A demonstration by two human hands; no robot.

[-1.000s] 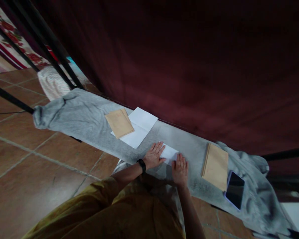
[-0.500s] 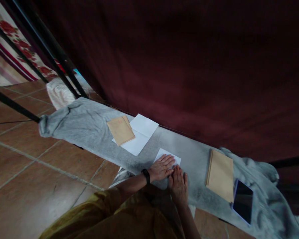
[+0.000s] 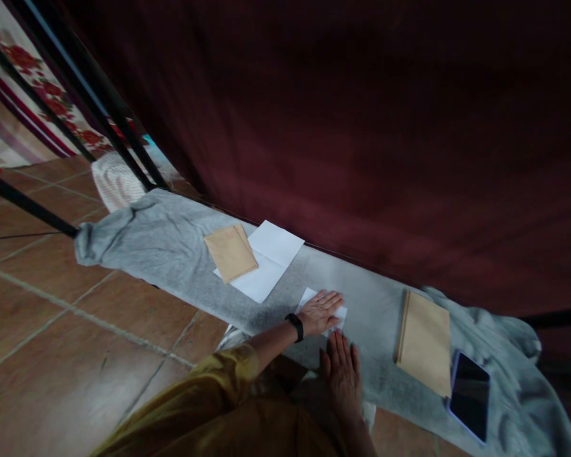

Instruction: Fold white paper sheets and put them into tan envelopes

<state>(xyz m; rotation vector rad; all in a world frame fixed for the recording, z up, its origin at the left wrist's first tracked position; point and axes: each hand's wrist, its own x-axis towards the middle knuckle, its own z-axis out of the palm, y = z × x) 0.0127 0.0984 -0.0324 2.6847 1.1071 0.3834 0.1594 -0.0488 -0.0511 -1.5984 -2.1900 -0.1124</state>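
Observation:
My left hand (image 3: 320, 312), with a black band on its wrist, lies flat with fingers stretched over a small folded sheet of white paper (image 3: 307, 296). The hand hides most of the sheet, leaving its left corner and right edge in sight. Just below, my right hand (image 3: 343, 371) rests palm down on the grey cloth (image 3: 374, 330), its fingertips at the paper's near edge. Neither hand grips anything. Up and to the left, a larger creased white sheet (image 3: 278, 244) lies under brown envelopes (image 3: 231, 252).
On the right sits a stack of brown envelopes (image 3: 423, 343), with a dark-screened phone (image 3: 469, 395) beside it. A dark red curtain (image 3: 337, 158) hangs behind the cloth-covered surface. Black metal bars (image 3: 28, 203) and a tiled floor (image 3: 85, 368) are at the left.
My left hand has slid to the right across the folded paper, baring its left corner. My right hand has drawn slightly down, toward me. The view has shifted slightly.

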